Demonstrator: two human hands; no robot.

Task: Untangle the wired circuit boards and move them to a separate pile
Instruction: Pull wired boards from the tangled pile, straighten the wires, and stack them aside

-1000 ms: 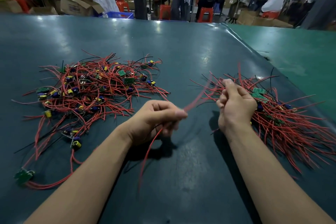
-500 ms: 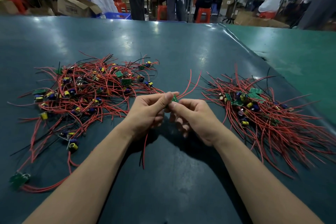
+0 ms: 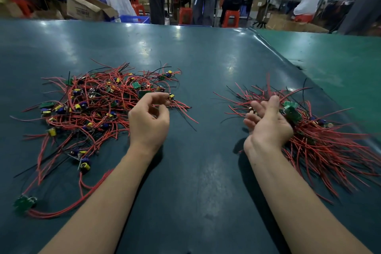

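A tangled pile (image 3: 92, 105) of red and black wires with small green circuit boards and yellow-and-blue parts lies on the left of the dark mat (image 3: 195, 171). My left hand (image 3: 148, 118) hovers at its right edge, fingers loosely curled, holding nothing. A second pile (image 3: 321, 142) of red-wired boards lies on the right with its wires fanned out. My right hand (image 3: 266, 122) is at that pile's left edge, palm turned inward, fingers relaxed and empty. A blurred green board (image 3: 291, 112) sits just beside its thumb.
One stray green board (image 3: 24, 203) with long red wires lies at the lower left. A lighter green table (image 3: 340, 64) adjoins on the right. Behind the table's far edge stand people, a cardboard box (image 3: 86, 8), red stools (image 3: 231, 18) and a blue crate (image 3: 135, 19).
Both hands were pinching one board together at the middle. They have since parted: the right went to the right pile and let the board go, and the left went to the tangled pile.
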